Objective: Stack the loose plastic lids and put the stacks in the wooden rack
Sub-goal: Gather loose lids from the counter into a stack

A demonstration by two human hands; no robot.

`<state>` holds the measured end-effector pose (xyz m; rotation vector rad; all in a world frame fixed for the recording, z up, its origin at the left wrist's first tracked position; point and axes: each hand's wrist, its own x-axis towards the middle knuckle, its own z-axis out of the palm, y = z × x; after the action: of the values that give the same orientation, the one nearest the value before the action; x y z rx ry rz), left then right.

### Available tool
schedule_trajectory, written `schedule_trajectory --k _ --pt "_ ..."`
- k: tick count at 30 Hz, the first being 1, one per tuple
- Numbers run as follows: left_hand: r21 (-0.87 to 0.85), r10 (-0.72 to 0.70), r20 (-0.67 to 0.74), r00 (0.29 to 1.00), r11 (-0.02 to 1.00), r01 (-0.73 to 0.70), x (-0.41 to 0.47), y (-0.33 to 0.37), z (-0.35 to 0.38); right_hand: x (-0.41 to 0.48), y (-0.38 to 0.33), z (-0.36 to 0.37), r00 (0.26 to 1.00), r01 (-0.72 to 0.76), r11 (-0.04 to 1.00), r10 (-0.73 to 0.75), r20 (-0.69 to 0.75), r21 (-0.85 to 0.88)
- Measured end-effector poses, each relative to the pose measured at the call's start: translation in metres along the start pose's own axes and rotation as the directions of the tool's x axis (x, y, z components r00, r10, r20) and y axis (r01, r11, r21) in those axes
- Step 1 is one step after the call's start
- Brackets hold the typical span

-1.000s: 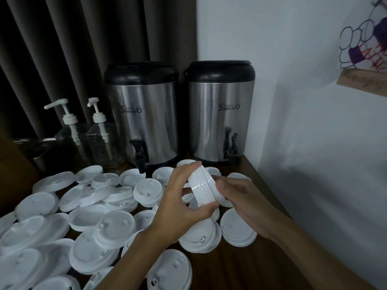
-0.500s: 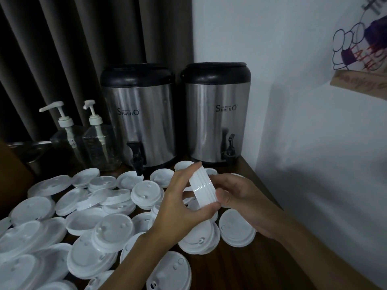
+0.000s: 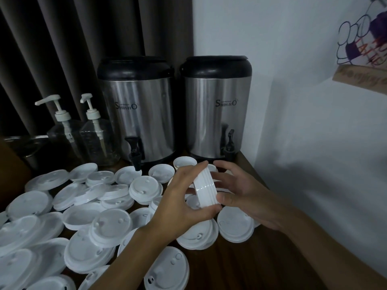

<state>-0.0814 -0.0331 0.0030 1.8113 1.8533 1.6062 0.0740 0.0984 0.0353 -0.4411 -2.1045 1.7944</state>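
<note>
A small stack of white plastic lids stands on edge above the table, held between both hands. My left hand wraps it from the left, thumb under its near end and fingers over the top. My right hand presses its flat face from the right, fingers spread along it. Several loose white lids lie scattered and overlapping on the dark wooden table, mostly to the left and below the hands. No wooden rack is in view.
Two steel drink dispensers with black taps stand at the back against the curtain and wall. Two clear pump bottles stand to their left. A white wall closes off the right side, next to the table's right edge.
The stack has stayed between both hands and turned slightly more upright. My right hand's fingers have shifted up along its face. The camera has tilted a little.
</note>
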Motion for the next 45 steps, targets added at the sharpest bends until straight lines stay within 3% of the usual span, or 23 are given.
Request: schedule_trajectory --k 8,10,13,18,27,35,41,45 --pt "-0.036 -0.062 0.025 0.998 0.997 0.063 -0.001 -0.012 0.013 -0.003 0.014 -0.011 0.999 -0.047 0.998 0.048 0.011 -0.051" --pt "-0.010 -0.078 0.044 0.996 0.997 0.079 -0.005 -0.017 0.013 -0.007 0.024 -0.019 0.999 -0.051 0.988 0.049 -0.022 -0.147" --pt "0.043 -0.087 0.060 0.994 0.996 0.084 -0.010 -0.025 0.012 -0.015 0.046 -0.031 0.992 -0.101 0.889 0.060 -0.107 -0.446" --pt "0.086 -0.093 0.066 0.993 0.992 0.087 -0.010 -0.027 0.012 -0.024 0.081 -0.038 0.991 -0.134 0.639 0.099 -0.092 -0.758" --pt "0.113 -0.110 0.077 0.991 0.988 0.101 -0.012 -0.023 0.017 -0.023 0.100 -0.029 0.998 -0.011 0.505 -0.051 -0.042 -0.863" --pt "0.079 -0.106 0.031 0.994 0.991 0.104 -0.013 -0.018 0.008 -0.023 0.080 -0.033 0.974 -0.055 0.731 -0.110 -0.196 -0.680" --pt "0.044 -0.105 0.003 0.994 0.993 0.105 -0.010 -0.014 0.007 -0.013 0.055 -0.026 0.951 0.022 0.924 -0.137 -0.276 -0.382" --pt "0.058 -0.111 -0.014 0.994 0.992 0.111 -0.009 -0.012 0.005 -0.004 0.043 -0.018 0.939 0.080 0.983 -0.130 -0.318 -0.165"
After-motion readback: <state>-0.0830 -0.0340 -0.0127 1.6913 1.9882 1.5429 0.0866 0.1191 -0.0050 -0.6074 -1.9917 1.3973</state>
